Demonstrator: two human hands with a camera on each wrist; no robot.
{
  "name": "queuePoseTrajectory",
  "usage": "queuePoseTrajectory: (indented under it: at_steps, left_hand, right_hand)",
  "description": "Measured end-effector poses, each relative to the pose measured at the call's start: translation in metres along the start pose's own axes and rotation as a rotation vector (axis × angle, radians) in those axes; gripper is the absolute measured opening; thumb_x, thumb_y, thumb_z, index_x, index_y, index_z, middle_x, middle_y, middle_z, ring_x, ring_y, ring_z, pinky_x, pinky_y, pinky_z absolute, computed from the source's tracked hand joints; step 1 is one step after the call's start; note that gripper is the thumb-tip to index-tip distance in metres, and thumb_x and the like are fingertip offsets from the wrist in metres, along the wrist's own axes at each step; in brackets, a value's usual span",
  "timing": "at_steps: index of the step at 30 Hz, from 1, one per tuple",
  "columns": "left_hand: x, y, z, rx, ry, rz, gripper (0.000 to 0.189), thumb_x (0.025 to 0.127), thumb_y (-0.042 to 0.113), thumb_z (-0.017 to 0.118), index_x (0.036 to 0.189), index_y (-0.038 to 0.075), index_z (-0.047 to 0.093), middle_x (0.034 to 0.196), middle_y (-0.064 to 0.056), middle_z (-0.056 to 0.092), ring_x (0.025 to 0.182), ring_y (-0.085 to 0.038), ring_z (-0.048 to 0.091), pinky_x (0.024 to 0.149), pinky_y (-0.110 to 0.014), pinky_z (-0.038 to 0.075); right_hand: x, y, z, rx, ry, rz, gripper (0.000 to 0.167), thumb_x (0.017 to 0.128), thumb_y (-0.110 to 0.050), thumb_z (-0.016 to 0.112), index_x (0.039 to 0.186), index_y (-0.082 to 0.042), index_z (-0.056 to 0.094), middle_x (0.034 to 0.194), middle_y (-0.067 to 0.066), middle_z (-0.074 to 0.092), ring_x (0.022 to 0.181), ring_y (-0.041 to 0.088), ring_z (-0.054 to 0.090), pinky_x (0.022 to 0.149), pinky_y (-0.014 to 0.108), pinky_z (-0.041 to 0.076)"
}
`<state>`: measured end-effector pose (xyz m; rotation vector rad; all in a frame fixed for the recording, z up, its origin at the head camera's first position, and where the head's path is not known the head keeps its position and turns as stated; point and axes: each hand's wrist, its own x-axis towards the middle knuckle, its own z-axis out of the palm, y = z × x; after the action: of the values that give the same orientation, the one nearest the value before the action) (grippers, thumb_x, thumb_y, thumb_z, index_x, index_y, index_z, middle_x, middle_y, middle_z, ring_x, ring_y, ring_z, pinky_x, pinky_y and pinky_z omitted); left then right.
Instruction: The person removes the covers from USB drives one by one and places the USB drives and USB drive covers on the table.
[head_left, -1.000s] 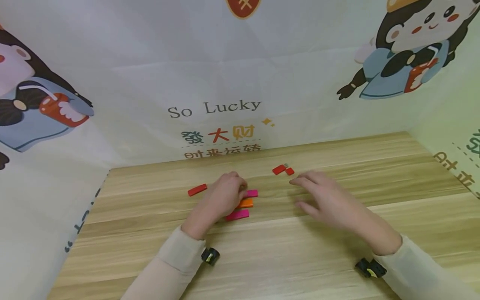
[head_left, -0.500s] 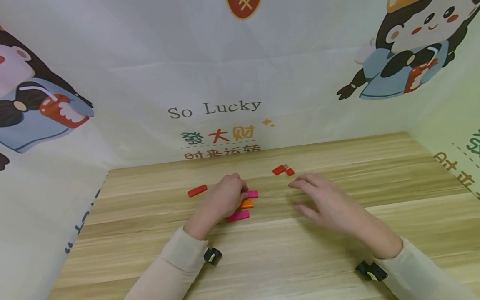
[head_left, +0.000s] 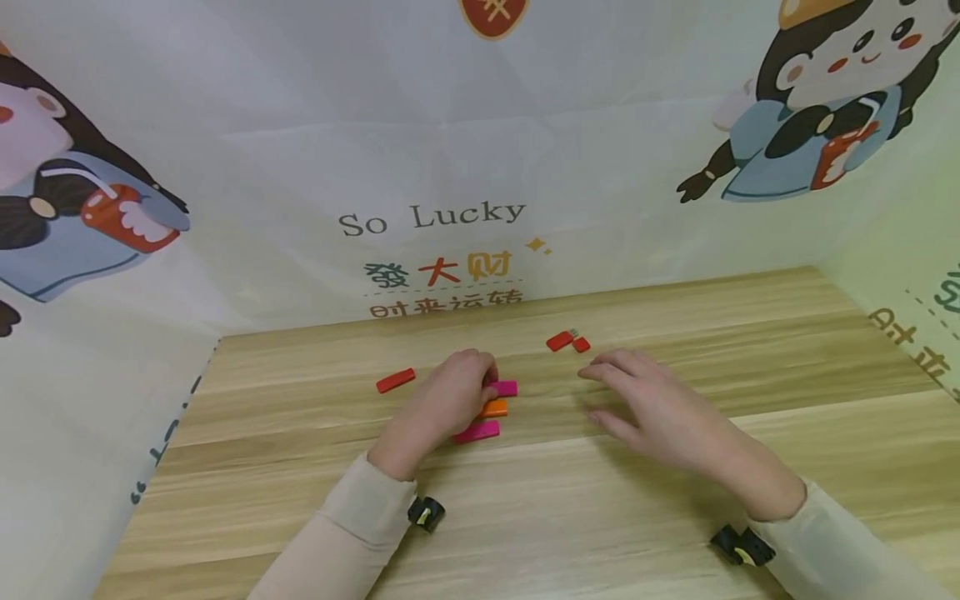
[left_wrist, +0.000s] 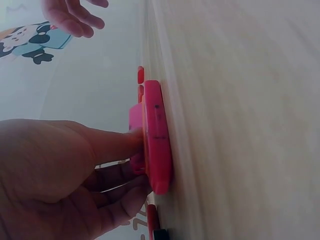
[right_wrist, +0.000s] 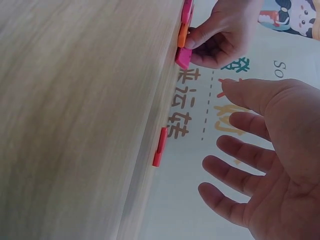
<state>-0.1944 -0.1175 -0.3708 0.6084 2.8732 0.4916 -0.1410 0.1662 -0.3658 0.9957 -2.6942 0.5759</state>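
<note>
The far pink stick, long axis left-to-right, is pinched by the left grip; the right grip is held fingers apart.

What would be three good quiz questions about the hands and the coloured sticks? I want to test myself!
1. What small thing lies beside the flat red plastic-looking USB stick with its metal plug showing?
2. True or false: the right hand is pinching that USB stick.
3. By the left hand, what colour is the stick between the far oblong pink plastic-looking stick and the matching near one? A: red; B: orange; C: green.

Key:
1. A small, blocky red piece, probably its cap.
2. False; it holds nothing.
3. B; the oblong orange plastic-looking stick.
</note>
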Motion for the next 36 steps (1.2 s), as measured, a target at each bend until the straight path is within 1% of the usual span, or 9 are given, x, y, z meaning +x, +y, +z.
queuePoseTrajectory:
  at_steps: [7, 13, 17, 23, 26, 32, 36]
  left_hand:
    - [0.0, 0.0, 0.0, 0.015, -0.005, 0.009, 0.01, 0.103, 0.016, 0.072, 0.107, 0.007, 0.072, 0.096, -0.003, 0.062, 0.087, -0.021, 0.056, 0.085, -0.035, 0.055]
    - [0.001, -0.001, 0.001, 0.001, -0.004, 0.021, 0.007, 0.103, 0.014, 0.073, 0.103, 0.007, 0.072, 0.092, -0.002, 0.061, 0.085, -0.02, 0.057, 0.082, -0.034, 0.054]
    - [0.001, -0.001, 0.002, -0.011, 0.01, 0.03, 0.006, 0.101, 0.012, 0.074, 0.097, 0.009, 0.071, 0.089, -0.001, 0.06, 0.082, -0.02, 0.056, 0.079, -0.033, 0.053]
    - [-0.002, 0.0, 0.002, -0.039, 0.033, 0.022, 0.005, 0.101, 0.011, 0.075, 0.099, 0.008, 0.071, 0.09, 0.0, 0.061, 0.083, -0.02, 0.057, 0.079, -0.033, 0.053]
    - [-0.004, 0.002, 0.0, -0.035, 0.052, 0.026, 0.006, 0.1, 0.012, 0.076, 0.098, 0.009, 0.07, 0.088, 0.0, 0.061, 0.082, -0.02, 0.056, 0.078, -0.034, 0.052]
    - [-0.009, 0.008, -0.005, -0.018, 0.11, 0.063, 0.013, 0.101, 0.011, 0.074, 0.089, 0.011, 0.067, 0.081, 0.002, 0.059, 0.076, -0.018, 0.056, 0.072, -0.032, 0.051]
    - [-0.012, 0.013, -0.009, -0.009, 0.15, 0.09, 0.012, 0.102, 0.013, 0.073, 0.091, 0.011, 0.069, 0.082, 0.003, 0.06, 0.08, -0.019, 0.057, 0.076, -0.033, 0.052]
  right_hand:
    - [0.0, -0.001, 0.0, 0.008, 0.002, 0.003, 0.047, 0.095, -0.018, 0.082, 0.137, -0.003, 0.066, 0.135, 0.013, 0.064, 0.122, 0.033, 0.063, 0.102, 0.057, 0.053]
    - [0.0, -0.001, 0.001, 0.004, -0.003, 0.005, 0.046, 0.095, -0.019, 0.082, 0.136, -0.004, 0.066, 0.134, 0.013, 0.064, 0.122, 0.033, 0.063, 0.102, 0.057, 0.053]
    - [-0.001, -0.001, 0.001, 0.01, -0.01, 0.014, 0.046, 0.096, -0.019, 0.082, 0.136, -0.004, 0.066, 0.133, 0.012, 0.064, 0.121, 0.033, 0.064, 0.102, 0.057, 0.053]
    - [-0.001, -0.003, 0.001, 0.007, -0.008, 0.018, 0.048, 0.095, -0.019, 0.082, 0.137, -0.002, 0.066, 0.135, 0.013, 0.065, 0.122, 0.034, 0.063, 0.104, 0.056, 0.052]
    - [0.0, -0.003, 0.001, 0.006, -0.001, 0.01, 0.049, 0.095, -0.019, 0.082, 0.138, -0.002, 0.065, 0.135, 0.014, 0.065, 0.124, 0.035, 0.063, 0.105, 0.056, 0.052]
    - [0.007, -0.003, 0.002, -0.006, 0.024, -0.01, 0.05, 0.095, -0.019, 0.082, 0.139, -0.002, 0.064, 0.133, 0.012, 0.066, 0.123, 0.032, 0.064, 0.104, 0.053, 0.053]
    - [0.012, -0.004, 0.0, -0.019, 0.032, -0.014, 0.051, 0.095, -0.019, 0.082, 0.14, -0.003, 0.063, 0.13, 0.011, 0.066, 0.12, 0.031, 0.065, 0.103, 0.051, 0.054]
